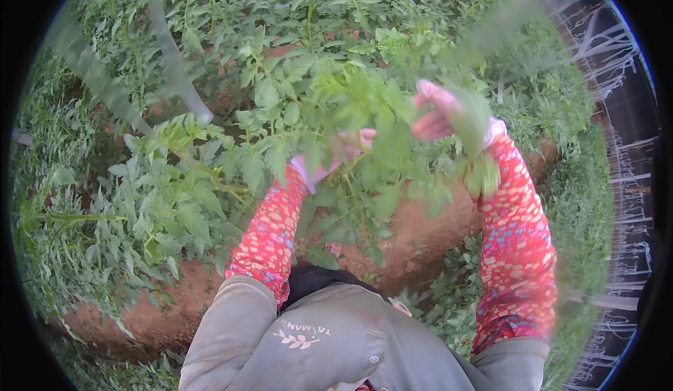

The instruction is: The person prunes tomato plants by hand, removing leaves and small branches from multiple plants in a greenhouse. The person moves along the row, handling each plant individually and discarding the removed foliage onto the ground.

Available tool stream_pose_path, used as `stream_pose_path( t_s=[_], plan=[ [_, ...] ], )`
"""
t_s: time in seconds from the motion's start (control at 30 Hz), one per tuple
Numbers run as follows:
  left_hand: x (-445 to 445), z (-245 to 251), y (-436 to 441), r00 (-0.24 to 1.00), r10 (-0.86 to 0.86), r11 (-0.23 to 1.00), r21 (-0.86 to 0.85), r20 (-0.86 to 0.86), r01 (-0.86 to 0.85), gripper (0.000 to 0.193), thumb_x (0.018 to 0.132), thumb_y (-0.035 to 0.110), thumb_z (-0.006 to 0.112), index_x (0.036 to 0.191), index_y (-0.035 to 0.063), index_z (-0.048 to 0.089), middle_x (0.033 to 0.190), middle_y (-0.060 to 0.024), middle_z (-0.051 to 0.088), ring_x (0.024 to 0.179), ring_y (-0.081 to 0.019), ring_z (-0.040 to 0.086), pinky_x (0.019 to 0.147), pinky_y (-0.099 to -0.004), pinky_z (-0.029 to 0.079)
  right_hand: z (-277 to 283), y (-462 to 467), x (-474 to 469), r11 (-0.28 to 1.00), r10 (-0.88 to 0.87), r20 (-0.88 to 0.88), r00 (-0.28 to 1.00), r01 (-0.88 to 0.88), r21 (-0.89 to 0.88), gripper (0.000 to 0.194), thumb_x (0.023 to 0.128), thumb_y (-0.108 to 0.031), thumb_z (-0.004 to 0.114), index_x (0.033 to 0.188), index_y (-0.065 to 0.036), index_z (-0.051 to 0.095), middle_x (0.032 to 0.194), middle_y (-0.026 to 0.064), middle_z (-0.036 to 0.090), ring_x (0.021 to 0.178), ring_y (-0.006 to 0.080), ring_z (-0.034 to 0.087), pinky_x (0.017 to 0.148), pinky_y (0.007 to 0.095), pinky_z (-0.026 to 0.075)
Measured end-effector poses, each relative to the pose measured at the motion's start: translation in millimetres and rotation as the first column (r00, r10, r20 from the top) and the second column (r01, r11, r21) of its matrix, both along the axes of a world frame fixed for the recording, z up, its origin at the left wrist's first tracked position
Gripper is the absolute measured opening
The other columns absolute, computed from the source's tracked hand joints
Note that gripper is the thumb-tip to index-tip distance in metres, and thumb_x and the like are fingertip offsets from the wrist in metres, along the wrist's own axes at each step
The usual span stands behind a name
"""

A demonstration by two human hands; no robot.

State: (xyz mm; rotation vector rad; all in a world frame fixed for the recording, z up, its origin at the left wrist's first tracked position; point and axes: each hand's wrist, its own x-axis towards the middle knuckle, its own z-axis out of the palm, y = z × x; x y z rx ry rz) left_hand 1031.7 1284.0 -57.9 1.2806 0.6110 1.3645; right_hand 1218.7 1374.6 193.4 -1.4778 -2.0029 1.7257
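Both of my hands wear pink gloves, with red floral sleeve covers above them. My left hand (pixel 342 154) is among the leaves of a tomato plant (pixel 273 154), its palm partly hidden by foliage; whether it grips a stem cannot be told. Higher and to the right, my right hand (pixel 436 112) is raised beside the plant's blurred leafy top (pixel 368 96), fingers bent. A blurred leaf crosses in front of its wrist, and what its fingers hold, if anything, is unclear.
Dense tomato plants stand ahead and to the left. Bare reddish soil (pixel 431 228) shows below my hands. Blurred pale strips (pixel 173 65) hang at the upper left. Dark sheeting (pixel 633 175) with many white strings runs along the right edge.
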Motion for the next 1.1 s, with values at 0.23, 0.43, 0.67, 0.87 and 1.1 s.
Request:
stream_pose_path(
  t_s=[0.23, 0.43, 0.67, 0.87, 1.1],
  plan=[
    [41.6, -81.9, -7.6, 0.075, 0.121, 0.741, -0.14, 0.99, 0.656, 0.051, 0.098, 0.023, 0.041, 0.142, -0.0008, 0.03, 0.141, -0.0151, 0.04, 0.125, -0.0232, 0.044, 0.103, -0.0331, 0.04, 5.8, 1.3, -42.0, 0.985, 0.062, 0.132, 0.989, -0.04, -0.165, 0.088, 0.086, -0.073, 0.04, 0.141, -0.005, 0.039, 0.106, 0.0149, 0.056, 0.101, 0.0226, 0.052, 0.096, 0.0387, 0.039],
    [58.7, 19.3, -19.2, 0.99, 0.118, 0.981, -0.162, 0.075, -0.105, 0.05, 0.092, 0.022, 0.057, 0.136, 0.0048, 0.04, 0.13, -0.0107, 0.051, 0.116, -0.0211, 0.05, 0.099, -0.0352, 0.042, 26.7, -17.4, -45.5, 0.982, 0.179, 0.233, 0.956, -0.189, 0.02, 0.083, 0.089, -0.069, 0.04, 0.139, -0.002, 0.041, 0.111, 0.0112, 0.054, 0.101, 0.0165, 0.047, 0.095, 0.0357, 0.038],
    [67.7, 19.2, -0.3, 0.923, -0.062, 0.941, -0.285, 0.38, 0.18, 0.042, 0.085, 0.023, 0.067, 0.12, 0.0029, 0.057, 0.112, -0.0073, 0.062, 0.099, -0.0156, 0.057, 0.089, -0.0307, 0.045, 61.6, -36.8, -33.1, 0.855, 0.437, 0.181, 0.881, -0.469, 0.22, 0.07, 0.092, -0.061, 0.04, 0.125, -0.002, 0.056, 0.107, 0.0109, 0.064, 0.09, 0.0167, 0.062, 0.084, 0.0327, 0.048],
    [55.0, 45.5, 16.8, 0.983, 0.074, 0.978, -0.181, -0.167, -0.105, 0.041, 0.092, 0.024, 0.055, 0.128, 0.0043, 0.049, 0.121, -0.0103, 0.057, 0.113, -0.0192, 0.054, 0.094, -0.0326, 0.044, 68.9, -76.6, -27.6, 0.928, 0.29, 0.276, 0.916, -0.339, 0.152, 0.047, 0.096, -0.042, 0.049, 0.12, -0.004, 0.06, 0.088, 0.0081, 0.065, 0.066, 0.0144, 0.064, 0.065, 0.0266, 0.053],
    [37.4, 36.2, 35.1, 0.965, 0.205, 0.952, -0.265, 0.165, -0.157, 0.041, 0.089, 0.018, 0.06, 0.127, 0.0037, 0.053, 0.116, -0.0026, 0.06, 0.099, -0.0133, 0.054, 0.088, -0.029, 0.043, 72.9, -81.5, -8.2, 0.985, 0.168, 0.219, 0.961, -0.158, -0.066, 0.042, 0.095, -0.039, 0.05, 0.114, -0.003, 0.061, 0.094, 0.0112, 0.064, 0.066, 0.0184, 0.065, 0.064, 0.0281, 0.053]
  ],
)
